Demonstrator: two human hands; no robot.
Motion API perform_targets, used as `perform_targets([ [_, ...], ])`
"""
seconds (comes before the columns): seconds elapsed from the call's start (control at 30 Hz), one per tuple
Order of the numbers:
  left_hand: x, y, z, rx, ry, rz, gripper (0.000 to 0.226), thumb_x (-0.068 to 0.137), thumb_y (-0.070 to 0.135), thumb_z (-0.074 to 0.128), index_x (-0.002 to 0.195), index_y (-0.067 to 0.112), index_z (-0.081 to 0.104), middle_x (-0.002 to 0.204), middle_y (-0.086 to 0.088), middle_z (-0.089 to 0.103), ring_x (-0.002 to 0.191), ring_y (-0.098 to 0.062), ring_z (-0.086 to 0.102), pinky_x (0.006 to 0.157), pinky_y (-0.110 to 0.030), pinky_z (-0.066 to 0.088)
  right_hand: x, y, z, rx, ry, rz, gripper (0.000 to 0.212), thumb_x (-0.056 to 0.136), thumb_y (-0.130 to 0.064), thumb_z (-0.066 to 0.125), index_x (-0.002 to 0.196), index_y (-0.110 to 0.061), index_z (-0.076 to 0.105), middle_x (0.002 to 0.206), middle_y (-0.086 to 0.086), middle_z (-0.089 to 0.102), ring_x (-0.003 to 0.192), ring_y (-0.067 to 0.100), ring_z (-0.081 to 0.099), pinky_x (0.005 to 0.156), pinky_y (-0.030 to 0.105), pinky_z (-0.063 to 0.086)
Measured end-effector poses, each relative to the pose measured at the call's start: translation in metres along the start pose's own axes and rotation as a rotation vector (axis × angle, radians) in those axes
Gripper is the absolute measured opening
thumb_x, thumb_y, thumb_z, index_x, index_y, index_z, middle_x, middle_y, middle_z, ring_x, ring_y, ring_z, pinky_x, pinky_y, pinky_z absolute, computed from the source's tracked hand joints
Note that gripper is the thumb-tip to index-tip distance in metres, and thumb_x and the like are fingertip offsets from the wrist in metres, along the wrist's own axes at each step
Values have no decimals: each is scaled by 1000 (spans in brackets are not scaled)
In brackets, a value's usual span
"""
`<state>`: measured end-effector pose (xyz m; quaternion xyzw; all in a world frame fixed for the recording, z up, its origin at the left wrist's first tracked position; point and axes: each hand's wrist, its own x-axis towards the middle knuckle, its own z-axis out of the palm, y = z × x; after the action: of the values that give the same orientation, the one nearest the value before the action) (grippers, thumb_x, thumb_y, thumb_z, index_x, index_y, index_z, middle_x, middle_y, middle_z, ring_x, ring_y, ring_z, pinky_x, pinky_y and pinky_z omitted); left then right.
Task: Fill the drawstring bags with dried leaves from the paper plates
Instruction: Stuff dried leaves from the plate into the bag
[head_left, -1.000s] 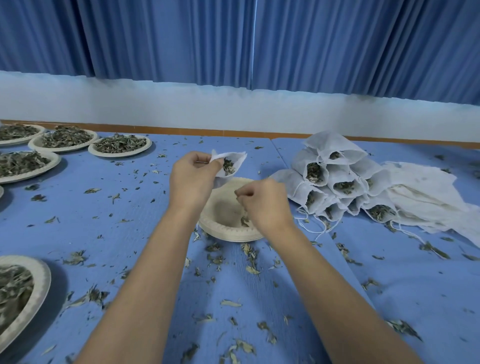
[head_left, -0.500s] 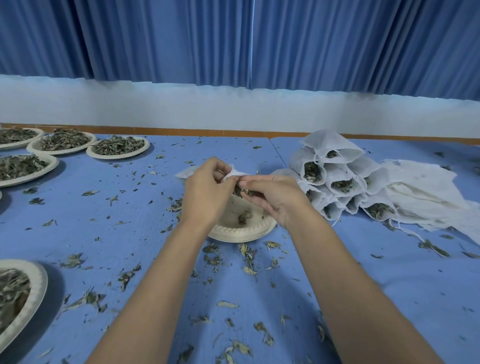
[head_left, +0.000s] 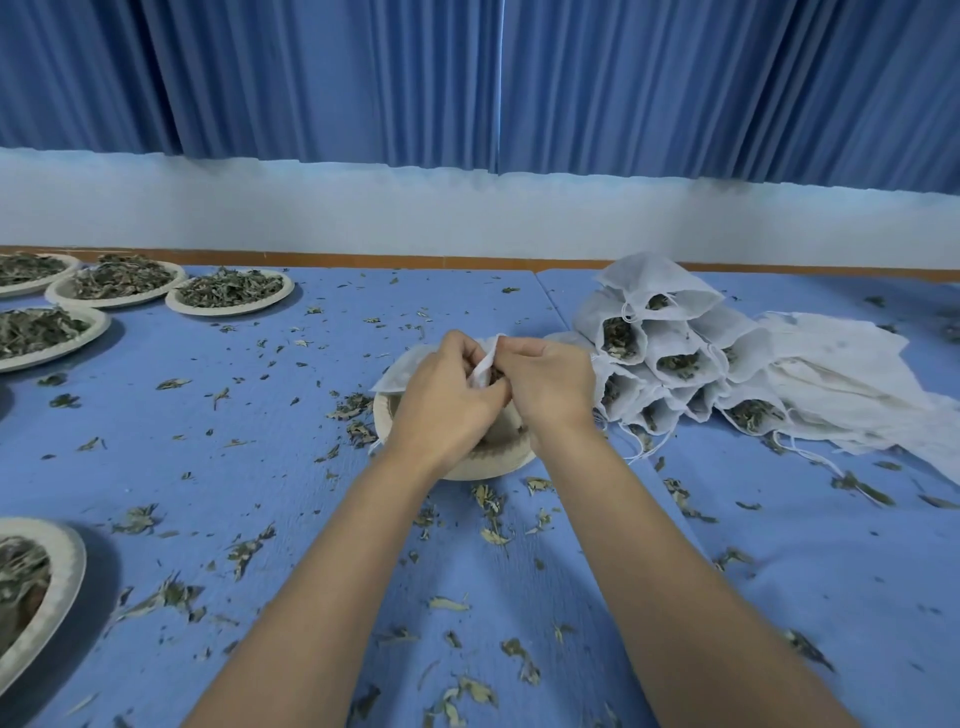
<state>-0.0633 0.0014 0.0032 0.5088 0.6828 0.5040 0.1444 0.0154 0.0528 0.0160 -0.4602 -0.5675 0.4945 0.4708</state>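
A small white drawstring bag is held over a nearly empty paper plate at the table's middle. My left hand grips the bag's mouth, its fingers curled round the cloth. My right hand is pressed close against it, fingers curled into the bag's opening, where a few dark dried leaves show. Both hands hide most of the bag and the plate's centre.
Filled white bags are stacked in a pile on the right, with flat empty bags beside them. Several plates of dried leaves stand at the far left, another plate at the near left. Loose leaves litter the blue tablecloth.
My right hand rose from the plate to the bag's mouth with leaves. Both hands and the bag came together low over the plate.
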Motion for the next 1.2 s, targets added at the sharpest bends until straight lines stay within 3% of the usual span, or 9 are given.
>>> perform_targets([
  [0.07,0,-2,0,26,75,5,17,82,24,63,78,20,47,64,9,53,52,-2,46,49,-19,34,-5,0,2,-21,-30,-32,15,84,-8,63,75,-4,75,70,15,68,68,22,59,67,36,51],
  [0.23,3,-6,-2,-64,162,-18,24,84,25,66,72,18,47,58,9,49,47,1,43,44,-15,32,-5,-16,3,-114,-170,-46,24,85,-11,56,79,12,63,73,27,61,69,32,54,85,61,48],
  [0.37,5,-5,-4,-133,186,-32,28,85,22,68,72,17,44,54,8,41,42,0,38,41,-12,30,-5,-28,-2,-183,-261,-66,24,85,-8,48,86,11,63,98,31,64,99,45,59,90,61,45],
  [0.53,7,-6,-8,-116,244,-52,27,85,17,64,70,19,42,55,7,45,48,-5,39,45,-19,32,-7,-33,-3,-288,-283,-193,29,93,-10,40,77,-13,64,92,13,69,92,33,65,86,51,52],
  [0.67,8,-4,-13,-126,311,-48,27,86,18,62,68,20,42,54,9,46,44,-3,38,40,-15,29,-6,-34,-6,-256,-191,-327,22,90,-12,46,83,-7,66,81,7,70,80,23,69,75,43,57],
  [0.8,9,1,-15,-44,377,-89,24,82,12,59,68,19,41,58,6,45,50,-13,38,45,-24,30,-4,-26,-10,-69,-86,-175,17,89,-8,48,81,-6,64,67,4,65,56,13,65,57,29,57],
  [0.87,10,4,-17,-48,424,-118,25,80,10,57,66,19,39,59,5,43,51,-13,36,48,-28,30,1,-19,-13,-304,-120,-144,16,88,-8,49,87,-2,64,76,10,67,67,23,68,67,39,59],
  [1.03,10,8,-20,-87,437,-124,27,79,6,55,64,19,37,58,6,40,51,-12,35,49,-29,28,-4,-7,-8,-901,-514,-222,24,81,-11,67,103,-20,69,104,5,64,80,16,59,65,25,48],
  [1.2,11,6,-23,-72,422,-105,31,81,5,55,61,18,36,58,4,38,55,-16,34,53,-31,29,-6,-3,0,-1031,-505,-309,23,82,0,58,96,-8,75,103,13,70,99,26,62,85,36,53],
])
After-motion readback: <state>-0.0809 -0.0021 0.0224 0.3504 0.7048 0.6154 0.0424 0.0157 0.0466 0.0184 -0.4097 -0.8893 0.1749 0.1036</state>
